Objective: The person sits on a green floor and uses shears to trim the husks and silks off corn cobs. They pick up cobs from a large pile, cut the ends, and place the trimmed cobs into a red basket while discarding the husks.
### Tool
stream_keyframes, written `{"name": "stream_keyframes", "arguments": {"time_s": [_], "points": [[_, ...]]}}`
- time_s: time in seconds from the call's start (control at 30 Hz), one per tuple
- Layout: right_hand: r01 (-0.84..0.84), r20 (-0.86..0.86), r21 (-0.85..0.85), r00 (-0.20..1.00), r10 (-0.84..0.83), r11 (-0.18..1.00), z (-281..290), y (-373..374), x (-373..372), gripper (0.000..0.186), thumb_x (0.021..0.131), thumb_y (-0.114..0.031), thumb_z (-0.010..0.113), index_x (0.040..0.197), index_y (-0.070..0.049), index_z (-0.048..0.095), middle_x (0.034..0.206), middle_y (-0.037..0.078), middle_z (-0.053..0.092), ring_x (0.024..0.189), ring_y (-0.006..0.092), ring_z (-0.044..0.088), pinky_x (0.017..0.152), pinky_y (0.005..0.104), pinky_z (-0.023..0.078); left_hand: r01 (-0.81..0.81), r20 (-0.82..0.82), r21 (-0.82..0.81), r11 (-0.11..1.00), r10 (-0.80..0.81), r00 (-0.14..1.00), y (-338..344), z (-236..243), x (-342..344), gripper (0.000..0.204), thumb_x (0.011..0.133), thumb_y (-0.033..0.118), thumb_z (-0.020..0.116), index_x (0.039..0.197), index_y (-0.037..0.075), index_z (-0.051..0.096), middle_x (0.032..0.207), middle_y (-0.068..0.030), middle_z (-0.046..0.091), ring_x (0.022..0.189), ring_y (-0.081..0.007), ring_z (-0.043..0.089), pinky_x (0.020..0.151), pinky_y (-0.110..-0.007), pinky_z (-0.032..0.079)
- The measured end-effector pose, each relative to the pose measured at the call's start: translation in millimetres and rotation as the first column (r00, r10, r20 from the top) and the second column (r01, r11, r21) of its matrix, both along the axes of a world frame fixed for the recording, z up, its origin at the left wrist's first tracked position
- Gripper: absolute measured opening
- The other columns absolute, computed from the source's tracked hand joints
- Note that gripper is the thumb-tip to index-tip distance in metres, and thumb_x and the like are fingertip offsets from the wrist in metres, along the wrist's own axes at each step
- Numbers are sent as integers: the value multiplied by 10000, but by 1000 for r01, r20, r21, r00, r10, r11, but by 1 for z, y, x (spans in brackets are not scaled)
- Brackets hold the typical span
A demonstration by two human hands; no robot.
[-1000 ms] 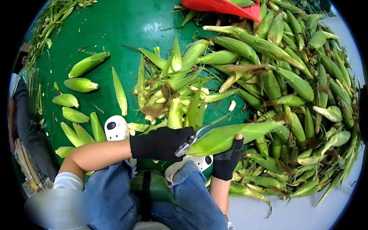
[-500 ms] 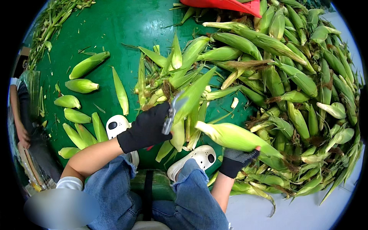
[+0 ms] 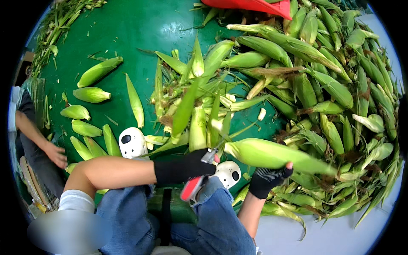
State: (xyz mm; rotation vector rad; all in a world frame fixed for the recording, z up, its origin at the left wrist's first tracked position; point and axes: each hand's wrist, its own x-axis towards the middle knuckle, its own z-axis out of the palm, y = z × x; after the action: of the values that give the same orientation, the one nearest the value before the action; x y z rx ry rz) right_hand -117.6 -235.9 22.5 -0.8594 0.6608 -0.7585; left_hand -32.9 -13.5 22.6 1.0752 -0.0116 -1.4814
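My left hand (image 3: 187,168), in a black glove, is closed around a hand tool with a red handle (image 3: 190,189) and a metal head (image 3: 209,156), whose exact kind is unclear. The metal head sits close to the pale stem end of an ear of corn (image 3: 272,154). This ear, still in its green husk, lies across my right hand (image 3: 268,180), which grips it from below in a black fingerless glove, thumb along its side. Just beyond my left hand, a blurred green husk leaf (image 3: 185,111) stands above a heap of husks and stems (image 3: 197,127).
A big pile of unhusked corn (image 3: 327,97) fills the right side. Several trimmed ears (image 3: 91,94) lie at left on the green floor (image 3: 140,25). My white clogs (image 3: 132,143) flank the husk heap. Another person's hand (image 3: 55,155) reaches in at far left; something red (image 3: 255,6) lies at the top.
My left hand has drawn nearer and right, bringing the tool beside the ear's stem end. A husk leaf has come away from it. The ear shifted slightly right; the other person's hand moved right.
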Motion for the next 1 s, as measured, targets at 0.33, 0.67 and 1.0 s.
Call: {"name": "stream_keyframes", "arguments": {"time_s": [0.33,0.67,1.0], "points": [[-929,-865,-262,346,364,260,35,0,15,662,650,-344,761,1155,4,513,1004,177,621,907,271,621,780,346,477,304,944,67,950,-159,290,-3,11,60,801,658,302,685,1277,-20,290,1007,-219,500,914,-363,541,762,-447,448],[-962,-904,-229,268,334,151,26,1,8,686,616,-380,777,1141,-11,534,1036,176,606,933,295,611,790,353,475,30,953,213,977,-215,216,16,-26,71,686,722,216,654,1287,-37,358,997,-220,583,806,-316,611,708,-387,491],[-857,-780,-497,510,363,137,25,31,12,602,561,-241,809,1085,-61,572,952,128,601,899,282,596,768,349,476,-22,459,-251,968,139,877,2,26,60,546,805,95,619,1293,85,375,877,-32,547,748,-99,545,639,-249,453]]}}
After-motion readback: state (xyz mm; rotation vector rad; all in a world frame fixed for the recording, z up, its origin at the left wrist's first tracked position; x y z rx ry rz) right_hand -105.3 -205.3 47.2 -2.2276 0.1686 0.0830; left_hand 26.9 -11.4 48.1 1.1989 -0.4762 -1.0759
